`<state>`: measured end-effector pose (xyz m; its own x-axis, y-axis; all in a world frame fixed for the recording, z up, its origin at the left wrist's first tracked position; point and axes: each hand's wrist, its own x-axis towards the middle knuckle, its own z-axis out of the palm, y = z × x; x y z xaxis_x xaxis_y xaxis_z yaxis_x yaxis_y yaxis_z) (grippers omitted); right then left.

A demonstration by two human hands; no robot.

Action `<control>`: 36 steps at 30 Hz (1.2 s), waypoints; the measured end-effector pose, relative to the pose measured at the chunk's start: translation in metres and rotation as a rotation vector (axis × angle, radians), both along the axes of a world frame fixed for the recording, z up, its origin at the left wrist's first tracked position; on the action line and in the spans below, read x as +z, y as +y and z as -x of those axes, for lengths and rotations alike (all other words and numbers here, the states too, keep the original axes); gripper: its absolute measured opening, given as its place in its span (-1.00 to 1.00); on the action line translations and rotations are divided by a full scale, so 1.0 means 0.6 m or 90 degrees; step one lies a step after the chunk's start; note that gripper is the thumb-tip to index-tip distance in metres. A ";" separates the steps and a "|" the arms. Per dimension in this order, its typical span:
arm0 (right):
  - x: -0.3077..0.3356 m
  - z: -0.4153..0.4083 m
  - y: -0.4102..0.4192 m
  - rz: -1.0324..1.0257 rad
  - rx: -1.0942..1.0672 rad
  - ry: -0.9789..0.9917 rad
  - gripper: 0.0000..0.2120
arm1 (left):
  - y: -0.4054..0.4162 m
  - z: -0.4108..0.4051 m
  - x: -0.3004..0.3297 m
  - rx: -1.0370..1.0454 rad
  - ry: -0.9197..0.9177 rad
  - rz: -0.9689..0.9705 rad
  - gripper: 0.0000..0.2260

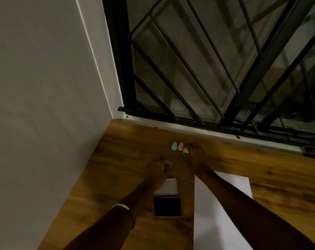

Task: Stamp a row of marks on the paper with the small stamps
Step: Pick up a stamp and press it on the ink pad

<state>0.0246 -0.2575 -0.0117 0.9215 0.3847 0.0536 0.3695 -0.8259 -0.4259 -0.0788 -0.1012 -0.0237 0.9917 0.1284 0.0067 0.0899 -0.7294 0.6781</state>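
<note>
Two small stamps stand upright on the wooden table: a teal stamp [174,146] and beside it a pink stamp [180,146]. A pale cream stamp [185,150] lies at the fingertips of my right hand [195,156], which reaches over it and touches it. My left hand [159,167] rests on the table in a loose fist with nothing visible in it. The white paper [212,210] lies under my right forearm. An open ink pad [167,206] with a dark purple surface sits left of the paper, its white lid [170,185] folded back.
The wooden table [117,168] meets a white wall [44,105] on the left and a window with black metal bars [207,69] at the back. A dark object [313,150] sits on the sill at the far right.
</note>
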 end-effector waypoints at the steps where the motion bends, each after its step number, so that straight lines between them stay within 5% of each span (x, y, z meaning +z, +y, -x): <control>1: 0.005 0.005 -0.001 0.026 0.001 0.001 -0.70 | 0.000 -0.001 0.000 0.001 0.001 0.002 -0.81; 7: 0.015 0.028 -0.007 0.046 -0.018 0.043 -0.74 | -0.001 0.009 -0.003 0.014 0.002 0.022 -0.78; 15: 0.043 0.122 -0.008 -0.096 0.050 0.102 -0.85 | -0.016 0.050 0.014 -0.020 -0.080 0.037 -0.60; 19: 0.042 0.165 0.001 -0.150 0.058 0.048 -0.80 | -0.028 0.079 0.019 -0.038 -0.129 0.067 -0.72; 24: 0.022 0.203 0.012 -0.139 0.035 0.029 -0.78 | -0.034 0.112 0.017 -0.016 -0.105 0.045 -0.85; 32: 0.033 0.258 0.012 -0.084 0.089 -0.148 -0.94 | -0.026 0.144 0.026 -0.040 -0.023 0.074 -0.75; 36: 0.046 0.263 0.006 -0.147 0.100 -0.073 -0.92 | 0.001 0.159 0.017 -0.019 0.059 0.049 -0.71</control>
<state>-0.1332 -0.2539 0.0156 0.8348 0.4872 0.2566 0.5413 -0.6409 -0.5443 -0.1745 -0.1006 -0.0136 0.9909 0.0953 -0.0946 0.1342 -0.6785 0.7223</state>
